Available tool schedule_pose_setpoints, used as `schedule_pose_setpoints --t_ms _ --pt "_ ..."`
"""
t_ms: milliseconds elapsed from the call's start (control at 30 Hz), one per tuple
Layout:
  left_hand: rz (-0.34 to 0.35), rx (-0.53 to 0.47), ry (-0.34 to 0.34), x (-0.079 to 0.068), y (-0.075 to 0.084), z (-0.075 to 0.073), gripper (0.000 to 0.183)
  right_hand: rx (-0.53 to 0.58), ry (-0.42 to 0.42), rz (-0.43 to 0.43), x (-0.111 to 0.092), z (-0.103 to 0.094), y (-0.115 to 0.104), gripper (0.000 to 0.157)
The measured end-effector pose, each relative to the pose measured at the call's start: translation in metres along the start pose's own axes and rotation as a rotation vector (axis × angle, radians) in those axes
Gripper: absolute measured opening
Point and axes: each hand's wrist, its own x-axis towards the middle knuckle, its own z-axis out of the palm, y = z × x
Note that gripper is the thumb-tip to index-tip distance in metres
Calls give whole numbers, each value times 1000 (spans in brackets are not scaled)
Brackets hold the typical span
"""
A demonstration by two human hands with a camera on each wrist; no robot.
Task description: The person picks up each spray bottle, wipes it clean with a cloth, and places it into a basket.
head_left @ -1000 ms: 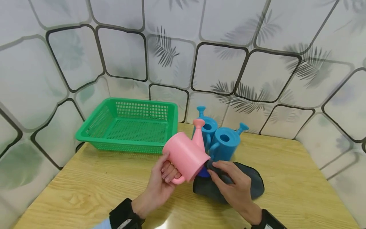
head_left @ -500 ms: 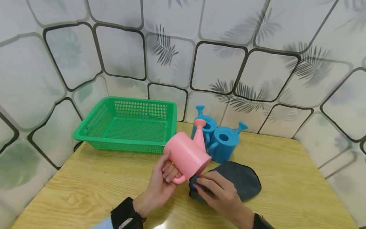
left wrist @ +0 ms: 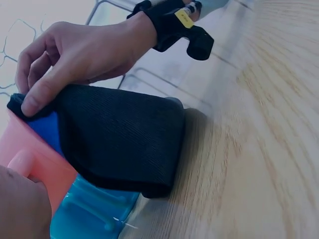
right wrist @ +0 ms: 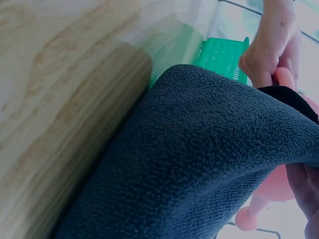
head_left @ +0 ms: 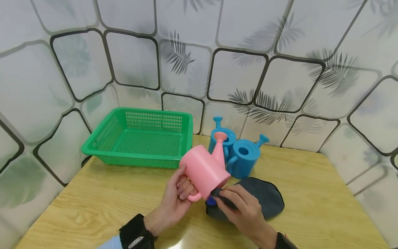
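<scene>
My left hand grips a pink watering can by its handle, clear of the table. The can is tilted, its spout up and its base turned toward the right hand. My right hand pinches the edge of a dark grey cloth at the lower rim of the can's base. In the left wrist view a blue patch shows at the cloth's pinched end, beside the can. The rest of the cloth hangs onto the table. In the right wrist view, the cloth hides most of the can.
Two blue watering cans stand close together behind the pink one. At the back left, a green plastic basket rests on the wooden table. A patterned wall covering rises behind the table.
My right hand has slid the cloth's pinched end from the right side of the can's base down and left to its lower rim, then slightly up. The left hand and can have barely moved.
</scene>
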Motion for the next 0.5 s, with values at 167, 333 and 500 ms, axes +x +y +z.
schedule_pose_setpoints --t_ms 167,333,500 --pt "-28 2 -4 -4 0 -3 50 -60 43 93 -3 -6 2 27" --pt "-4 -9 -57 -5 2 -4 50 -122 67 192 -5 -13 11 29" --pt "8 22 -61 -6 6 -3 50 -196 76 297 -9 -18 18 31"
